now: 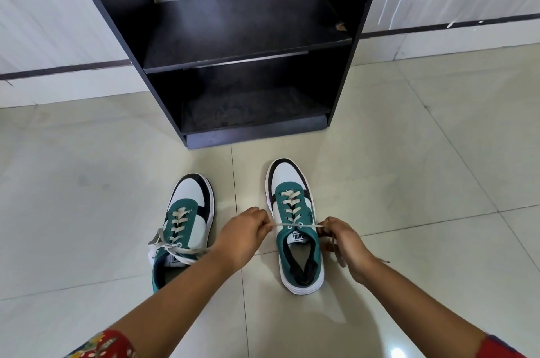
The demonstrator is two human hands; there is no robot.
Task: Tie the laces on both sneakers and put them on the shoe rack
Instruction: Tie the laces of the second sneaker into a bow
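Note:
Two green, white and black sneakers stand on the tiled floor, toes pointing at the rack. The right sneaker (295, 240) has its lace (306, 225) pulled taut sideways across the top eyelets. My left hand (244, 236) pinches the lace's left end beside the shoe. My right hand (343, 243) pinches the right end, and the loose tail hangs below it. The left sneaker (187, 220) sits apart to the left, its laces (172, 248) crossed in a loose knot over the tongue, partly hidden by my left forearm.
A dark wooden shoe rack (248, 44) stands against the wall just beyond the sneakers, with an upper shelf and a lower shelf (251, 112) open to the front. Pale floor tiles spread to both sides.

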